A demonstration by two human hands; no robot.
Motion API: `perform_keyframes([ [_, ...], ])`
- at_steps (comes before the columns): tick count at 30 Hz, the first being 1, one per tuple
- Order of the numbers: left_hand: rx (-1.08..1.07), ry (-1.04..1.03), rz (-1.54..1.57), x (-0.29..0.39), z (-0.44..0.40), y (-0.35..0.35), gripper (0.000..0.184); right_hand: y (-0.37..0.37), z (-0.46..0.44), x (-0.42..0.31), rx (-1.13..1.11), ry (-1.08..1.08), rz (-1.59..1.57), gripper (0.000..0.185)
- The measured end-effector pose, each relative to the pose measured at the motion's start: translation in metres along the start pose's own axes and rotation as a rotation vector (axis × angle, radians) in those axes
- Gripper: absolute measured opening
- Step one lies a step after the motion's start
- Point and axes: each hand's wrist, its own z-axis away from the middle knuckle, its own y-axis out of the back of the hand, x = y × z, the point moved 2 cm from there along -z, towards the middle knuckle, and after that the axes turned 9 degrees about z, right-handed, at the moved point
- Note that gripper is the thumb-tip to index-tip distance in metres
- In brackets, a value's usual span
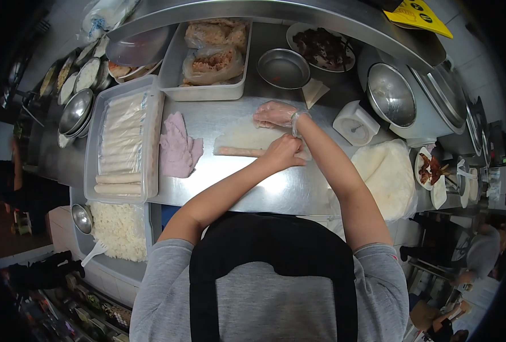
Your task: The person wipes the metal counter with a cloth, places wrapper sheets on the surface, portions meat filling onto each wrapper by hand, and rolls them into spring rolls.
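A black apron (273, 239) over a grey shirt (270, 296) is filling the lower middle of the frame, with both forearms reaching up over the metal counter (199, 191). Near the center, a pale, thin sheet (236, 135) is lying flat, and a long, slim roll (236, 151) is resting along its lower edge. The right hand (274, 114), in a clear plastic glove, is hovering or resting over the sheet's upper right part; its fingers are lying close together, but whether its grip is pinching anything, I cannot tell. The left hand (285, 151) is curling its fingers beside the right wrist, over the roll's right end; whether it is pinching the glove's cuff (295, 121) or the sheet, I cannot tell.

Left of the sheet, a pink cloth (179, 147) is lying crumpled beside a tub (155, 137) that is holding a row of pale rolls (119, 137). At lower left, white grains (119, 231) are filling part of a tray, with a white fork-like utensil (95, 252) leaning at its edge. At top center, another tub (204, 93) is holding bagged filling (213, 65), and a metal bowl (283, 68) is sitting to its right. Right of the hands, a white scale (355, 124) is standing above a plastic-covered pale stack (384, 176).
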Motion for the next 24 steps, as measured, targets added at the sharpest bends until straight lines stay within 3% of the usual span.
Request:
perform_keyframes([
  [9, -0.078, 0.046, 0.121, -0.003, -0.012, -0.01, 0.034, 0.0, -0.001, 0.004, -0.014, 0.04, -0.028, 0.034],
  [11, -0.108, -0.023, 0.094, -0.008, -0.008, -0.016, 0.037, 0.001, 0.0, 0.004, -0.009, 0.042, 0.033, 0.035],
  [15, 0.036, -0.091, 0.09, -0.013, 0.016, 0.008, 0.035, 0.0, 0.003, -0.004, 0.067, -0.006, 0.139, 0.035],
  [17, -0.009, 0.071, 0.044, -0.031, 0.044, 0.043, 0.034, -0.001, 0.001, -0.001, 0.082, 0.012, 0.121, 0.037],
  [21, 0.045, 0.171, -0.065, -0.053, 0.092, 0.106, 0.035, -0.006, -0.008, 0.011, 0.054, -0.045, -0.096, 0.036],
  [24, 0.003, 0.243, -0.052, -0.06, 0.098, 0.118, 0.033, -0.005, -0.009, 0.012, 0.065, -0.038, -0.075, 0.033],
])
